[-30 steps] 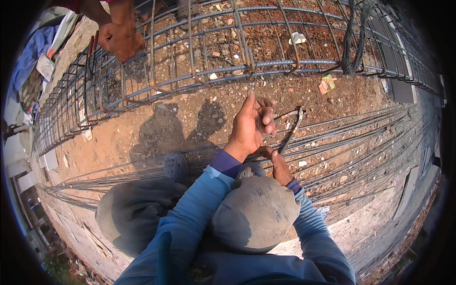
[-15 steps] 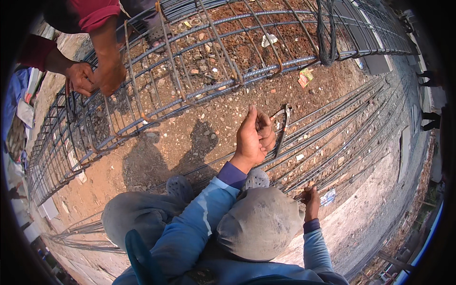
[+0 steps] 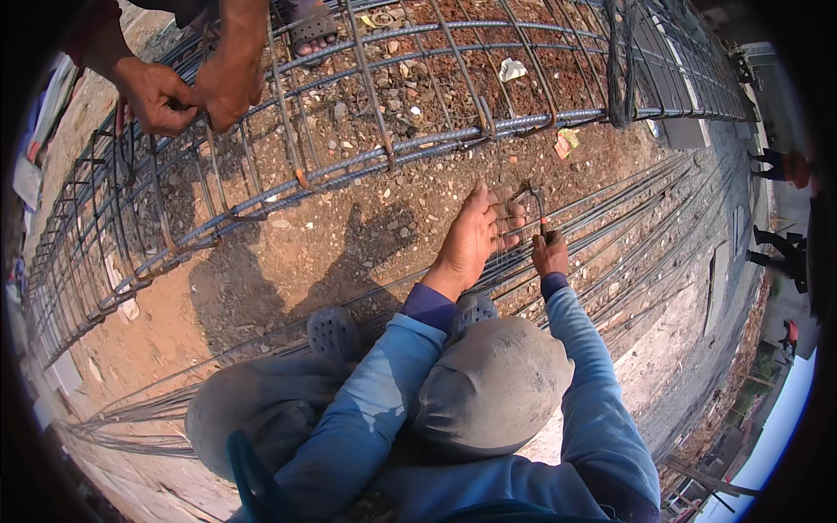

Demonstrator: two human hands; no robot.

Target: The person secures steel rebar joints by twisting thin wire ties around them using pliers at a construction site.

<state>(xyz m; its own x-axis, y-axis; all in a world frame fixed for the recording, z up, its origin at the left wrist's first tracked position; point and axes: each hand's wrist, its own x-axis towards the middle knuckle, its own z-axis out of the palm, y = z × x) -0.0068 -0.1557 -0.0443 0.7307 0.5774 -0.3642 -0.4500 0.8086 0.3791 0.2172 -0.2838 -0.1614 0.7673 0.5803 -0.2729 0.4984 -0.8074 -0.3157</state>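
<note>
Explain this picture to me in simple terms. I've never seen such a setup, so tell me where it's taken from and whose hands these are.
There is no machine here, just a person in blue sleeves. A wide fisheye camera on their head looks down, so straight edges bend near the rim.

Their bare right hand grips the handle of dark metal pincers with an orange mark. Their bare left hand is open beside it; whether it holds anything thin, I cannot tell.

Long, thin grey steel rods lie on the brown, stony ground. Beyond is a long cage of ribbed steel bars, with another person's bare hands at its left part.
</note>
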